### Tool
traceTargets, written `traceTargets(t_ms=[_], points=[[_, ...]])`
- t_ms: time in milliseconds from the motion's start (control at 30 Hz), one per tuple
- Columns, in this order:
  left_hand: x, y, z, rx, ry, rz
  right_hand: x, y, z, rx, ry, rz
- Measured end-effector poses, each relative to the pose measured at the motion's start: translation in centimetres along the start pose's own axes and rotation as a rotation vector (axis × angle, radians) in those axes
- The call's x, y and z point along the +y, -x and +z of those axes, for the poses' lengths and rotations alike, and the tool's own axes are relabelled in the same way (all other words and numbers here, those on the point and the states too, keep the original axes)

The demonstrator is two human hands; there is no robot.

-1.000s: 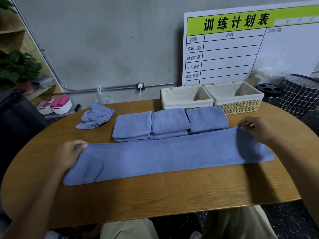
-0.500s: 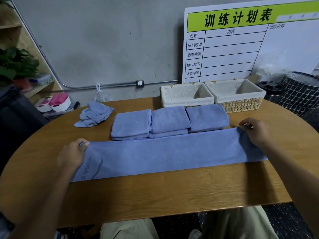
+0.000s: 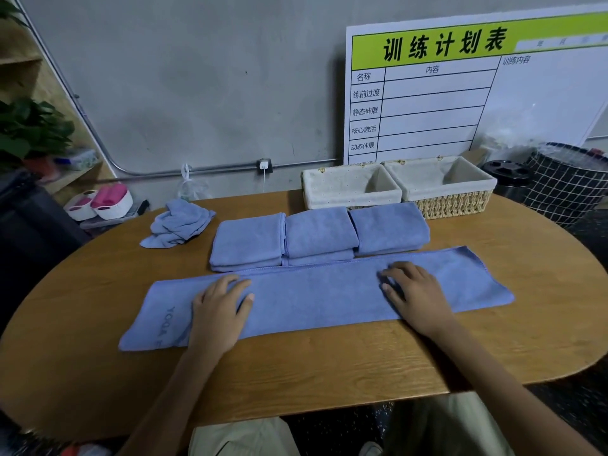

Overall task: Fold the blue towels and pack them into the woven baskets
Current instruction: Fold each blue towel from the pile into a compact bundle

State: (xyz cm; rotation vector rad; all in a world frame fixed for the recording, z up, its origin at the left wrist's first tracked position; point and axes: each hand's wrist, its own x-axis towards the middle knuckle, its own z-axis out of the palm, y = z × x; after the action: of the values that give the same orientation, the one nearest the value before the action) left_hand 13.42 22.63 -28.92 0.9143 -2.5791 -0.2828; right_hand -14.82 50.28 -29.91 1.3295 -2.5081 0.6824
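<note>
A long blue towel (image 3: 316, 296), folded into a narrow strip, lies flat across the wooden table (image 3: 329, 366). My left hand (image 3: 218, 311) rests flat on its left part, fingers straight. My right hand (image 3: 414, 294) presses flat on its right part. Behind the strip stand three stacks of folded blue towels: left (image 3: 248, 240), middle (image 3: 319, 232) and right (image 3: 388, 227). A crumpled blue towel (image 3: 179, 223) lies at the back left. Two lined woven baskets (image 3: 350, 189) (image 3: 441, 189) sit side by side at the back, both with nothing in them.
A large white planning board (image 3: 460, 100) leans on the wall behind the baskets. A checked black bin (image 3: 566, 185) and a black round object (image 3: 508, 172) stand right of the table. Pink-and-white items (image 3: 102, 202) and a plant (image 3: 29, 133) are at the left.
Both hands left the towel's far end corners and moved inward onto the strip, now lying flat on it. The strip lies flatter and a little nearer the folded stacks.
</note>
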Motion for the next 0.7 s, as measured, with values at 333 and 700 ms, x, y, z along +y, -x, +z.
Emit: traceTargets(t_ms=[333, 700], points=[[-1.8, 3.2, -1.4, -0.362, -0.220, -0.087, -0.4, 3.7, -3.2, -0.250, 0.136, 0.161], [0.8, -2.1, 0.2, 0.002, 0.111, 0.050, 0.8, -2.2, -1.3, -0.053, 0.064, -0.004]])
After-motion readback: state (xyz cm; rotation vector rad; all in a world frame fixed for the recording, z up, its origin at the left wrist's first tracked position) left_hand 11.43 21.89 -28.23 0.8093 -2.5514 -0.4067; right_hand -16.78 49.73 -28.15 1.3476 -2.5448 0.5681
